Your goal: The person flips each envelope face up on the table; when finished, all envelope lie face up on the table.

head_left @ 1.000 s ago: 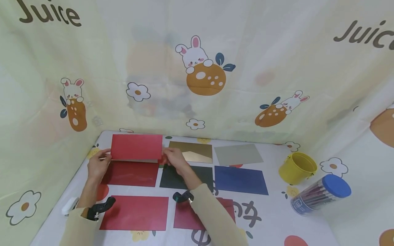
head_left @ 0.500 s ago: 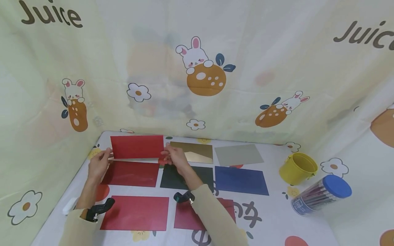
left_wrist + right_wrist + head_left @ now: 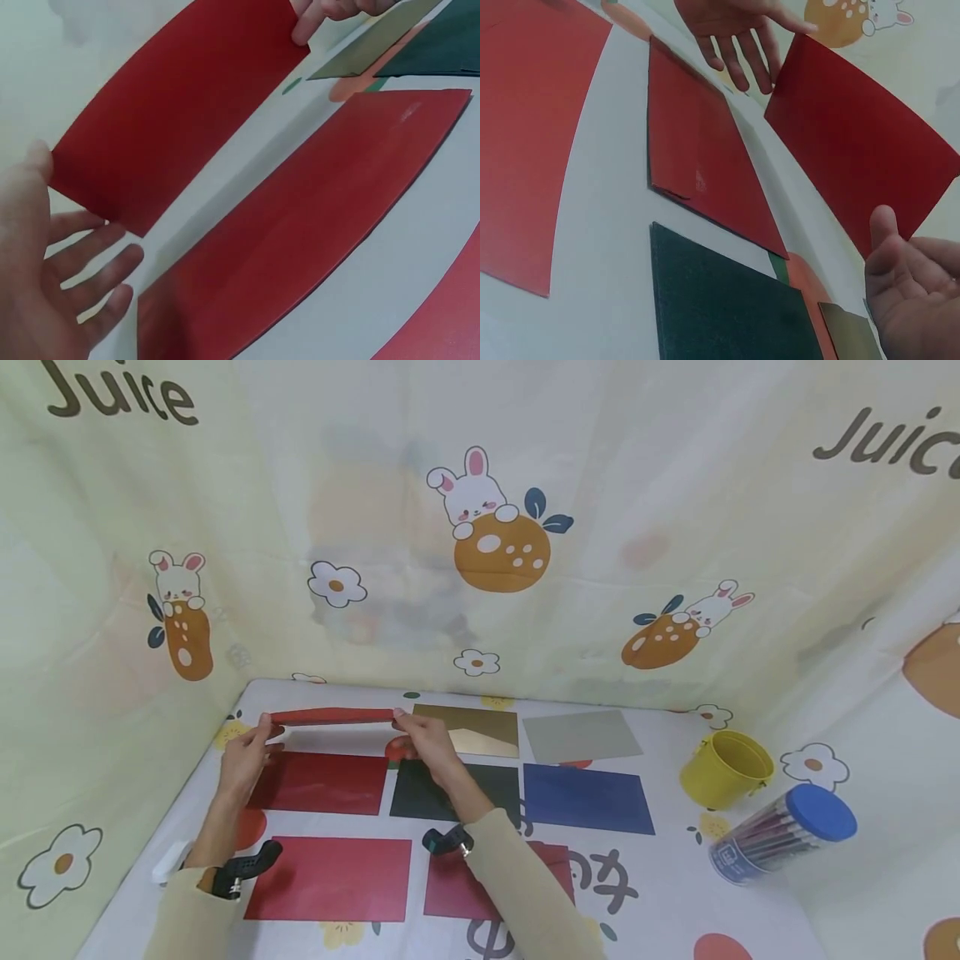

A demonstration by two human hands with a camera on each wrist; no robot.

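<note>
A red rectangular paper card (image 3: 332,717) is held up above the back left of the table, almost edge-on in the head view and slightly bowed. My left hand (image 3: 242,764) pinches its left end; in the left wrist view the other fingers (image 3: 94,285) spread out below it. At the opposite end, my right hand (image 3: 431,745) pinches the card between thumb and finger, as the right wrist view shows. Just in front, a dark red card (image 3: 318,783) lies flat, apart from the held one. A dark green card (image 3: 420,791) lies under my right wrist.
Gold (image 3: 467,718), grey (image 3: 581,737) and blue (image 3: 588,799) cards lie to the right. Nearer are a light red card (image 3: 327,878) and a maroon card (image 3: 456,887), partly covered by my right sleeve. A yellow bucket (image 3: 701,774) and a blue-lidded tub of pens (image 3: 776,837) stand far right.
The red card has tipped from facing the head camera to nearly edge-on, its top edge now lower. Both hands have turned with it and keep its ends; the other cards have not moved.
</note>
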